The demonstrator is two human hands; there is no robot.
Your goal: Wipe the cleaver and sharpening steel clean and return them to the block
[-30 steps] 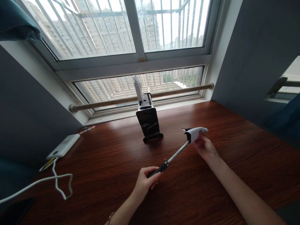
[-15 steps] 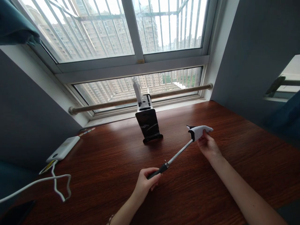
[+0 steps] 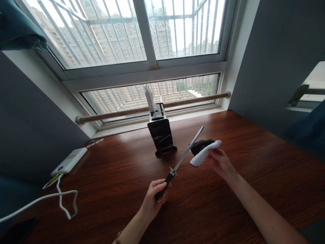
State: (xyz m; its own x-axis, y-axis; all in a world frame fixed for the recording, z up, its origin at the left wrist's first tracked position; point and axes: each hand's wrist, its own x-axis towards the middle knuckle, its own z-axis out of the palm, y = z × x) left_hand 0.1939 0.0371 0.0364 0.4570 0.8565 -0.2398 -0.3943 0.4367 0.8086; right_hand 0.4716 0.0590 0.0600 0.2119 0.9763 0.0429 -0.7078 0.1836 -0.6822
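My left hand is closed round the black handle of a honing steel, its bare metal rod slanting up and to the right. In my right hand a white and black cloth is pinched between thumb and fingers. The cloth hangs just right of the rod, apart from it as far as I can see. Beyond the hands stands a black knife block with slots in its top. A whitish wrapped item sticks up from the block.
On the wooden table at left lies a white power bank with a white cable. A dark flat object is at the lower left. Behind the table, a rail crosses the window.
The cloth has come off the rod's end, baring the tip. My left hand has tilted the steel more upright; my right hand and cloth have shifted slightly left and down.
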